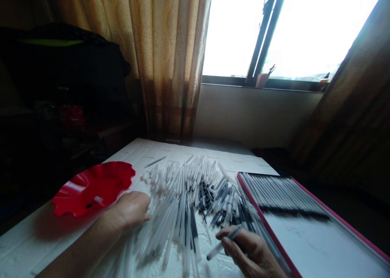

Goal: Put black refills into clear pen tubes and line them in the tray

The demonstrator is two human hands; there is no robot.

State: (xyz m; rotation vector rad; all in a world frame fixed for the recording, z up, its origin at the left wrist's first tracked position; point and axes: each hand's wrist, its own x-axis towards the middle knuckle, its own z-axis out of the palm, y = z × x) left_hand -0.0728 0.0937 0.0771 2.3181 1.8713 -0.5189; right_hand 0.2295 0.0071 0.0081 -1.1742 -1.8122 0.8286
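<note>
My right hand (246,249) pinches a pen (215,250) with a translucent barrel and a dark end, held slantwise above the front of the table. My left hand (134,209) is between a red scalloped bowl (94,182) and a heap of clear pen barrels (164,213). Its back faces me, so most of its fingers are hidden and I cannot see whether it holds anything. Dark caps or refills (204,194) lie among the barrels in the middle. A few small bits sit inside the bowl.
At the right a shallow red-edged tray (317,245) holds a row of pens (283,190) with black ends at its far side. The white table (27,249) has a brick-pattern cover. Behind are a curtain (170,58) and a window with a pink cup (262,80) on its sill.
</note>
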